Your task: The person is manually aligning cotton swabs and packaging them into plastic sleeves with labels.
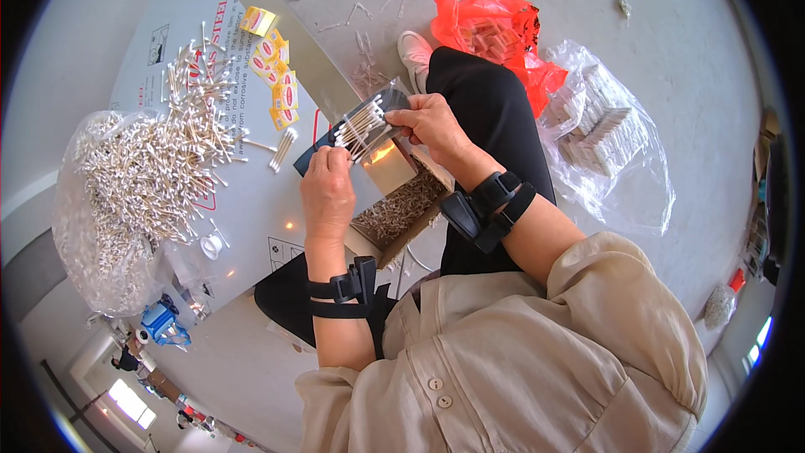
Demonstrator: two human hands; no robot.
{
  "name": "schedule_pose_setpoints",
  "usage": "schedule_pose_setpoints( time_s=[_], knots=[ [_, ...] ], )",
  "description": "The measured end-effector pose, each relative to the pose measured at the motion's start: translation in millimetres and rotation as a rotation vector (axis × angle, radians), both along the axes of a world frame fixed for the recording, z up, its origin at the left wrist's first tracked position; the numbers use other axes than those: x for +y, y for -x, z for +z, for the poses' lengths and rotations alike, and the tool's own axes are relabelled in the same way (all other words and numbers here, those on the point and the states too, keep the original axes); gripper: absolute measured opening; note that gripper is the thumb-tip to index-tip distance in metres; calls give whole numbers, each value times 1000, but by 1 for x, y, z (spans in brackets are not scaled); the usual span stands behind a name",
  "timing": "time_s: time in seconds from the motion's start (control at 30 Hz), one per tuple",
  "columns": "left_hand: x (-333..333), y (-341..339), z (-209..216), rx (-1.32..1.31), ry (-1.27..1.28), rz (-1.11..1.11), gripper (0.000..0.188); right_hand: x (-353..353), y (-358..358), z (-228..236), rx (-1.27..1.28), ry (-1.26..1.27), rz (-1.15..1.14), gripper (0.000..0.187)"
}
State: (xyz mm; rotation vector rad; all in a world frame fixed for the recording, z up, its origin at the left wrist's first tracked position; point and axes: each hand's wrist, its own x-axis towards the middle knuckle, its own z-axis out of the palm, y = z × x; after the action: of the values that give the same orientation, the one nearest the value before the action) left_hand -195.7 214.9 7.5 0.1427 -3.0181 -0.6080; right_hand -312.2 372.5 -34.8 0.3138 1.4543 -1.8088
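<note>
Held item: clear plastic pouch (397,101) with a small batch of cotton swabs (360,127) – held up between both hands, near the edge of the desk (251,201).
Weight: very light, judging by the thin film and slim sticks; little grip force should be needed.
Stiffness: film expected to be limp and easily creased; sticks stiffer, but likely to be bent or snapped if squeezed sideways.
Slip: film probably slick; sticks could be slid lengthwise if the pouch is tipped.
Fragile part: white cotton tips – best not pressed or rubbed.
Where to hold: film best pinched at opposite edges, with the stick bundle supported along its length and the tips left untouched.
Left hand (328,193): fingers curled in and closed at the lower left end of the bundle; whether film or sticks are pinched cannot be told, as the contact is hidden by the knuckles.
Right hand (436,126): thumb and fingers nearly closed, film pinched at the right side of the pouch.
Below hands: open cardboard box (362,247), filled with small brown pieces.
Left on desk: big heap of loose swabs (138,180), partly spilled from a clear bag (71,226); a small row of swabs and yellow packets (285,96) lie nearer the hands.
</note>
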Motion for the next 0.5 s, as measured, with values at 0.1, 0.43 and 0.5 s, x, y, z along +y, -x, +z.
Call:
schedule_pose_setpoints(
  time_s=[0.1,0.43,0.5],
  knots=[
    [1,1,0,32,48,-30,5,0,0,-1,12,-7,11,15],
    [8,5,-6,112,56,-20,12,0,0,-2,-4,-1,6,15],
    [13,7,-9,152,-66,119,15,0,0,-3,0,1,9,15]
  ],
)
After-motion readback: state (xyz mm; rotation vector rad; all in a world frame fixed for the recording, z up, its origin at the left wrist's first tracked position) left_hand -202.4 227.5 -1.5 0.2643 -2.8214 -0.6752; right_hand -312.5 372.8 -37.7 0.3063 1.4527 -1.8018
